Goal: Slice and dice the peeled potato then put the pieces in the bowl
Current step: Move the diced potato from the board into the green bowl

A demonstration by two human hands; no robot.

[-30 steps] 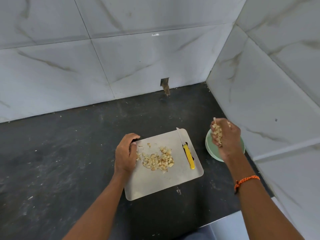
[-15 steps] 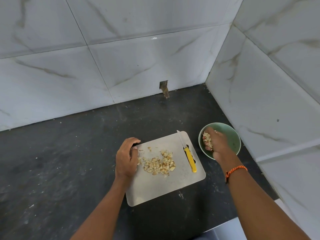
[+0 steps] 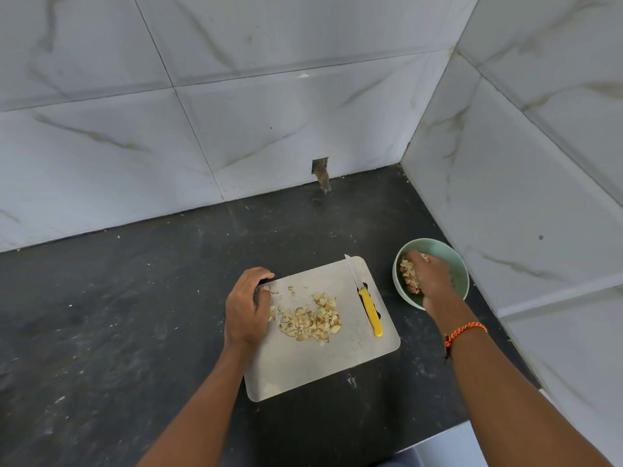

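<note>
Right hand (image 3: 428, 279), grip loosely cupped over pale diced potato pieces (image 3: 308, 318), lowers them into the pale green bowl (image 3: 456, 264); left hand (image 3: 247, 306) curls over the steel cutting board's (image 3: 303, 365) edge; the light, damp dice likely need scooping.

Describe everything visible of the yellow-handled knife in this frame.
The knife is a small paring type with a narrow silver blade and a plain yellow handle, plastic by its look. It lies flat along the right side of the pale cutting board, its tip at the board's far edge, its handle pointing toward the person. Neither hand touches it; the diced potato pile lies apart to its left.
</note>
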